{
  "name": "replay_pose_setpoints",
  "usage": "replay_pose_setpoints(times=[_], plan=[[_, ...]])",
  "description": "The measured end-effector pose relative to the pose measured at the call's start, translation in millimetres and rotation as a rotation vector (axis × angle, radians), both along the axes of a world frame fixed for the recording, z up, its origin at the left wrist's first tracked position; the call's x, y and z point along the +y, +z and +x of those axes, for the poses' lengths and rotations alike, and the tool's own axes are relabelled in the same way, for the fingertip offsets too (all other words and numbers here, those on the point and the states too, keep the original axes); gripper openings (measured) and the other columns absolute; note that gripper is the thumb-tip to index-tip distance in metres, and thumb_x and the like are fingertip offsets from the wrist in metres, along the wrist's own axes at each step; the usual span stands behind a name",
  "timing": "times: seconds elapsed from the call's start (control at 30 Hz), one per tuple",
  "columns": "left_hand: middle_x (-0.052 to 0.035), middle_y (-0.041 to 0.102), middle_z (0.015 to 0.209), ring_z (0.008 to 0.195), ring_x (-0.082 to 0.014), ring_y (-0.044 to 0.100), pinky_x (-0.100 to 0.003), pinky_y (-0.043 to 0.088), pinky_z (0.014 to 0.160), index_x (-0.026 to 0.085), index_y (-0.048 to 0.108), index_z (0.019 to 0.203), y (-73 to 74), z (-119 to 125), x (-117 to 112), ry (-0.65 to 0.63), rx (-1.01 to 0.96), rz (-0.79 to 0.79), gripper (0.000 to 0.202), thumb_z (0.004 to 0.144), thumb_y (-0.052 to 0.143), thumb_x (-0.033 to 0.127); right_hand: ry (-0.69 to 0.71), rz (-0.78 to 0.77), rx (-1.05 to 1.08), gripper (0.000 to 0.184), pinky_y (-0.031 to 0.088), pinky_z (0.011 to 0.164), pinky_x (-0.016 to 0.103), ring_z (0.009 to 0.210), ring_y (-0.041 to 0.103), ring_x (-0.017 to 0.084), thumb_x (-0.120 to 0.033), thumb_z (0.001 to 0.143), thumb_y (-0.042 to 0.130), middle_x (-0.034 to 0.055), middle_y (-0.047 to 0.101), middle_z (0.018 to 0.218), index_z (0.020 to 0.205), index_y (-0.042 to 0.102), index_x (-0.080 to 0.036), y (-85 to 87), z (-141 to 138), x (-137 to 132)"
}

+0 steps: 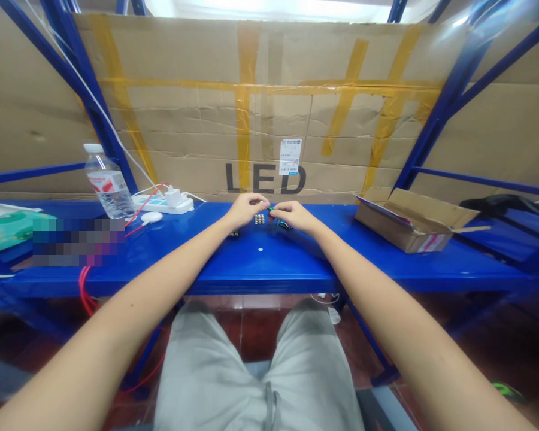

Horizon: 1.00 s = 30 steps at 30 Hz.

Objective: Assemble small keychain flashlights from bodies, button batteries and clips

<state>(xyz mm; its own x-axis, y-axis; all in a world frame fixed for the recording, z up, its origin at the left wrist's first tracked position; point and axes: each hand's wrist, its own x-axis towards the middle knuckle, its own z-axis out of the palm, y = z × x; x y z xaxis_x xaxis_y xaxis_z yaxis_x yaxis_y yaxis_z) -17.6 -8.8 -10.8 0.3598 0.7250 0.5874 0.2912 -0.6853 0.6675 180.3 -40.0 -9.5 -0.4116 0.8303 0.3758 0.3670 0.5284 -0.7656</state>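
Observation:
Over the back half of the blue table, my left hand [248, 209] and my right hand [295, 216] meet with their fingertips close together. A small green piece [270, 208] shows at the pinched fingertips of my right hand. My left thumb and forefinger are closed right beside it; what they hold, if anything, is too small to name. Small metallic pieces [259, 219] stand in rows between the hands, and more dark-and-gold pieces [234, 233] lie partly hidden by my left wrist. Below my right hand lie small green-blue parts [285, 225], partly covered.
A small white disc [260, 249] lies on the blue table [265, 269]. An open cardboard box [386, 224] is at right. At left are a water bottle [110, 185], a white power strip [179, 205], red cables [84, 290] and a green packet [15, 227]. Large cardboard [184, 131] stands behind.

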Motion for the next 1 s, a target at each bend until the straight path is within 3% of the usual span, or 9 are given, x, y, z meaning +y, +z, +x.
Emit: replay_pose_setpoints(times=[0.07, 0.17, 0.27, 0.37, 0.53, 0.67, 0.8, 1.0], plan=[[-0.0100, 0.076, 0.095, 0.093, -0.0234, 0.068, -0.039, 0.051, 0.090, 0.015, 0.075, 0.088, -1.1, 1, 0, -0.014, 0.017, 0.017, 0.028, 0.080, 0.071, 0.042, 0.037, -0.039, 0.034, 0.027, 0.038, 0.061, 0.027, 0.063, 0.053, 0.014, -0.038, 0.081, 0.060, 0.0059, 0.069, 0.071, 0.071, 0.068, -0.014, 0.1, -1, -2], [-0.0138, 0.073, 0.116, 0.114, -0.0275, 0.064, -0.042, 0.047, 0.102, 0.016, 0.077, 0.095, -1.4, 3, -1, -0.021, 0.020, 0.033, 0.039, 0.083, 0.068, 0.052, 0.046, -0.101, 0.085, 0.024, 0.038, 0.058, 0.027, 0.059, 0.053, 0.014, -0.036, 0.079, 0.061, 0.0047, 0.066, 0.064, 0.068, 0.064, -0.016, -1.1, -3, -2], [-0.0154, 0.063, 0.137, 0.132, -0.0294, 0.054, -0.044, 0.046, 0.103, 0.018, 0.072, 0.120, 2.3, 5, -2, -0.018, -0.042, -0.054, 0.064, 0.096, 0.038, 0.067, 0.011, -0.111, 0.102, 0.018, 0.036, 0.055, 0.026, 0.055, 0.053, 0.013, -0.033, 0.076, 0.066, 0.0020, 0.062, 0.059, 0.075, 0.066, -0.015, -2.5, -2, 0], [-0.0166, 0.057, 0.144, 0.135, -0.0300, 0.053, -0.045, 0.050, 0.098, 0.021, 0.058, 0.140, 7.8, 2, -2, -0.098, -0.076, -0.173, 0.079, 0.096, 0.016, 0.072, 0.002, -0.071, 0.082, 0.020, 0.034, 0.052, 0.026, 0.051, 0.048, 0.012, -0.034, 0.078, 0.065, 0.0002, 0.057, 0.054, 0.072, 0.065, -0.015, -4.5, 0, 3], [-0.0147, 0.049, 0.153, 0.145, -0.0313, 0.041, -0.049, 0.036, 0.114, 0.021, 0.044, 0.152, 11.0, -7, -3, -0.320, -0.372, -0.500, 0.090, 0.090, 0.015, 0.079, 0.038, -0.104, 0.138, 0.023, 0.033, 0.048, 0.025, 0.047, 0.044, 0.010, -0.037, 0.080, 0.065, -0.0035, 0.048, 0.051, 0.081, 0.067, -0.014, -9.5, 1, 8], [-0.0171, 0.050, 0.151, 0.145, -0.0316, 0.040, -0.047, 0.030, 0.118, 0.017, 0.040, 0.154, 10.9, -8, -5, -0.391, -0.569, -0.675, 0.093, 0.089, 0.016, 0.079, 0.060, -0.143, 0.191, 0.023, 0.033, 0.047, 0.024, 0.044, 0.039, 0.009, -0.037, 0.079, 0.068, -0.0061, 0.042, 0.049, 0.079, 0.065, -0.014, -11.4, 0, 10], [-0.0199, 0.053, 0.147, 0.143, -0.0324, 0.043, -0.045, 0.033, 0.116, 0.014, 0.039, 0.155, 11.0, -6, -6, -0.386, -0.603, -0.727, 0.094, 0.089, 0.020, 0.079, 0.077, -0.130, 0.216, 0.025, 0.032, 0.046, 0.024, 0.043, 0.036, 0.007, -0.038, 0.080, 0.069, -0.0066, 0.039, 0.048, 0.072, 0.061, -0.015, -11.7, 0, 11], [-0.0225, 0.055, 0.145, 0.142, -0.0330, 0.044, -0.044, 0.034, 0.116, 0.010, 0.040, 0.153, 9.7, -5, -6, -0.374, -0.598, -0.714, 0.094, 0.090, 0.023, 0.078, 0.098, -0.110, 0.213, 0.024, 0.033, 0.046, 0.024, 0.043, 0.037, 0.008, -0.038, 0.080, 0.069, -0.0066, 0.040, 0.048, 0.077, 0.064, -0.014, -13.1, 2, 15]])
